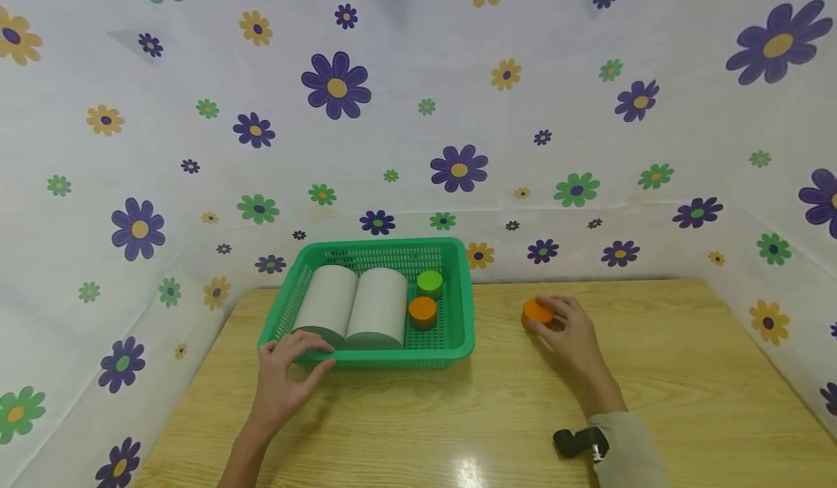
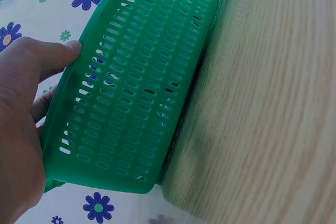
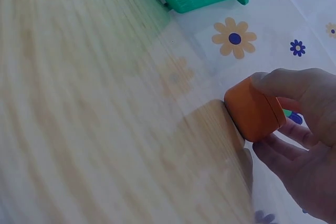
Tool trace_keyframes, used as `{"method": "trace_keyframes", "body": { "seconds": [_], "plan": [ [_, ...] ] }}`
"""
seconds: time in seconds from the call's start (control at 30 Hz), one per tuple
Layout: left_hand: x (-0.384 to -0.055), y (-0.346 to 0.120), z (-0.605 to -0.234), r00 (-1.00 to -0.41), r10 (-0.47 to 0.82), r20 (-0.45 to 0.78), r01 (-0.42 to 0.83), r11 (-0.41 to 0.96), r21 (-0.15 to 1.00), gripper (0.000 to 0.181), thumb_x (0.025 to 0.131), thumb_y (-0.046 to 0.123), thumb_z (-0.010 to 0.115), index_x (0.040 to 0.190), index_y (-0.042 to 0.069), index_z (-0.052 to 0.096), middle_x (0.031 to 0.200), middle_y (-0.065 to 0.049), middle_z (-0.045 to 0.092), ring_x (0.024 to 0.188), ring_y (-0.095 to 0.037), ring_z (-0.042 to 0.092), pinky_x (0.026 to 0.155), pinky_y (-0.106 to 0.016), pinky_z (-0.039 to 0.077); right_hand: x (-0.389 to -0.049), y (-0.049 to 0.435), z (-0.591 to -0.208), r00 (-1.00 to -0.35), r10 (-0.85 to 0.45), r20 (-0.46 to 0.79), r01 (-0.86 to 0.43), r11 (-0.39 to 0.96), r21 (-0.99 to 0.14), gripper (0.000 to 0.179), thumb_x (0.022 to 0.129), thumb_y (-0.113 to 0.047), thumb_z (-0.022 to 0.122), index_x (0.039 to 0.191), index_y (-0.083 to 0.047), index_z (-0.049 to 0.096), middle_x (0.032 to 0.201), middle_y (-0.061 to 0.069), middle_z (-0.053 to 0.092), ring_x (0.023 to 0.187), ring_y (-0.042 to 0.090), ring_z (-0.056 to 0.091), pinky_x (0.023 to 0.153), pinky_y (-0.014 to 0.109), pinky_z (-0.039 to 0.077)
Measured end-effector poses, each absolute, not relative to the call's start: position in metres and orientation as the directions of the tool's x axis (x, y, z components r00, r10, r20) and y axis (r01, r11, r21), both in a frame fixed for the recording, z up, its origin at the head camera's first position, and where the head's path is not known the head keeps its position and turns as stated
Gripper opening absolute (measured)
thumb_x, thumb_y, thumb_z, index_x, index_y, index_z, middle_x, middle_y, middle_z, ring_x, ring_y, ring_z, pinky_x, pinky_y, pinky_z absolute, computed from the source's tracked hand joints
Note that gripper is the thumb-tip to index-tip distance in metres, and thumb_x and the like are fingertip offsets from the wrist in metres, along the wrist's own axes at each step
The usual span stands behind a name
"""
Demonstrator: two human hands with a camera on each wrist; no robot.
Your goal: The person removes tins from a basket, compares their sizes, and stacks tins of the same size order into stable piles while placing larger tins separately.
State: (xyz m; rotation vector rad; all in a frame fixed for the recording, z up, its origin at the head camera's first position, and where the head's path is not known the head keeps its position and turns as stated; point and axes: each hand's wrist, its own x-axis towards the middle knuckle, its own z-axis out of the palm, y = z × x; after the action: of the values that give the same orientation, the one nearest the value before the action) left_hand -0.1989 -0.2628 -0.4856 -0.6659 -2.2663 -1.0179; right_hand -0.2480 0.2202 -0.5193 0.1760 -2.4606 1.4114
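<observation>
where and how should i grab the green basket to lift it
Probably by its rim at both short ends, coming in from left and right: the rim of the green basket juts out past the walls, giving fingers a lip. Two white cylinders fill the left part, so that end may feel heavier.

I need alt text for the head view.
A right hand holds a short orange cylinder right of a green basket on a wooden table; the left hand grips the basket's near rim. Inside lie two white cylinders, a second orange cylinder and a green one.
</observation>
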Motion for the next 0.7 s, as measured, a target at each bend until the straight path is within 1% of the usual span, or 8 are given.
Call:
{"method": "trace_keyframes", "body": {
  "seconds": [0.03, 0.1, 0.2, 0.27, 0.5, 0.6, 0.7],
  "plan": [
    [-0.199, -0.263, -0.486, -0.717, 0.207, 0.666, 0.636, 0.587, 0.502, 0.025, 0.078, 0.004, 0.087, 0.096, 0.019, 0.076, 0.102, 0.008, 0.070, 0.100, -0.013, 0.060, 0.085, -0.040, 0.017, -0.248, 0.220, -0.519, -0.949, 0.041, 0.313, -0.249, 0.512, -0.822, 0.044, 0.091, -0.003, 0.076, 0.132, 0.008, 0.062, 0.130, 0.022, 0.054, 0.118, 0.040, 0.058, 0.093, 0.018, 0.049],
    [-0.199, -0.263, -0.485, -0.716, 0.207, 0.667, 0.637, 0.585, 0.503, 0.025, 0.079, 0.004, 0.087, 0.096, 0.019, 0.076, 0.102, 0.008, 0.070, 0.100, -0.013, 0.060, 0.085, -0.040, 0.017, -0.247, 0.220, -0.519, -0.947, 0.039, 0.318, -0.252, 0.519, -0.817, 0.045, 0.091, -0.003, 0.077, 0.132, 0.008, 0.063, 0.130, 0.023, 0.054, 0.119, 0.041, 0.058, 0.094, 0.019, 0.049],
    [-0.199, -0.263, -0.485, -0.721, 0.206, 0.661, 0.632, 0.585, 0.507, 0.025, 0.079, 0.005, 0.086, 0.096, 0.019, 0.076, 0.103, 0.008, 0.070, 0.100, -0.013, 0.059, 0.086, -0.041, 0.017, -0.247, 0.220, -0.520, -0.945, 0.037, 0.324, -0.256, 0.530, -0.808, 0.045, 0.091, -0.003, 0.077, 0.132, 0.007, 0.062, 0.129, 0.023, 0.054, 0.119, 0.042, 0.059, 0.096, 0.031, 0.052],
    [-0.198, -0.263, -0.485, -0.723, 0.205, 0.660, 0.631, 0.585, 0.510, 0.025, 0.079, 0.005, 0.086, 0.096, 0.019, 0.076, 0.103, 0.009, 0.070, 0.100, -0.013, 0.059, 0.086, -0.041, 0.017, -0.247, 0.219, -0.520, -0.945, 0.035, 0.325, -0.257, 0.537, -0.804, 0.045, 0.091, -0.003, 0.077, 0.132, 0.007, 0.062, 0.130, 0.023, 0.054, 0.119, 0.042, 0.059, 0.096, 0.039, 0.052],
    [-0.198, -0.263, -0.485, -0.715, 0.208, 0.667, 0.638, 0.585, 0.501, 0.025, 0.078, 0.004, 0.087, 0.095, 0.018, 0.076, 0.102, 0.007, 0.070, 0.100, -0.014, 0.060, 0.085, -0.040, 0.017, -0.246, 0.219, -0.518, -0.952, 0.023, 0.304, -0.246, 0.533, -0.810, 0.047, 0.092, -0.005, 0.076, 0.135, 0.007, 0.060, 0.130, 0.024, 0.053, 0.121, 0.043, 0.057, 0.098, 0.048, 0.050],
    [-0.198, -0.263, -0.485, -0.713, 0.207, 0.670, 0.640, 0.581, 0.502, 0.024, 0.078, 0.004, 0.087, 0.095, 0.017, 0.076, 0.102, 0.007, 0.070, 0.100, -0.014, 0.060, 0.085, -0.041, 0.017, -0.246, 0.220, -0.514, -0.948, 0.027, 0.316, -0.255, 0.528, -0.810, 0.048, 0.092, -0.006, 0.076, 0.135, 0.007, 0.059, 0.129, 0.025, 0.053, 0.124, 0.046, 0.054, 0.103, 0.055, 0.045],
    [-0.198, -0.263, -0.485, -0.713, 0.208, 0.669, 0.640, 0.582, 0.502, 0.023, 0.078, 0.004, 0.087, 0.095, 0.016, 0.076, 0.102, 0.007, 0.070, 0.100, -0.014, 0.060, 0.085, -0.040, 0.017, -0.247, 0.220, -0.509, -0.934, 0.032, 0.355, -0.282, 0.540, -0.793, 0.047, 0.092, -0.006, 0.076, 0.135, 0.005, 0.060, 0.129, 0.028, 0.053, 0.125, 0.048, 0.051, 0.105, 0.062, 0.041]
  ]
}}
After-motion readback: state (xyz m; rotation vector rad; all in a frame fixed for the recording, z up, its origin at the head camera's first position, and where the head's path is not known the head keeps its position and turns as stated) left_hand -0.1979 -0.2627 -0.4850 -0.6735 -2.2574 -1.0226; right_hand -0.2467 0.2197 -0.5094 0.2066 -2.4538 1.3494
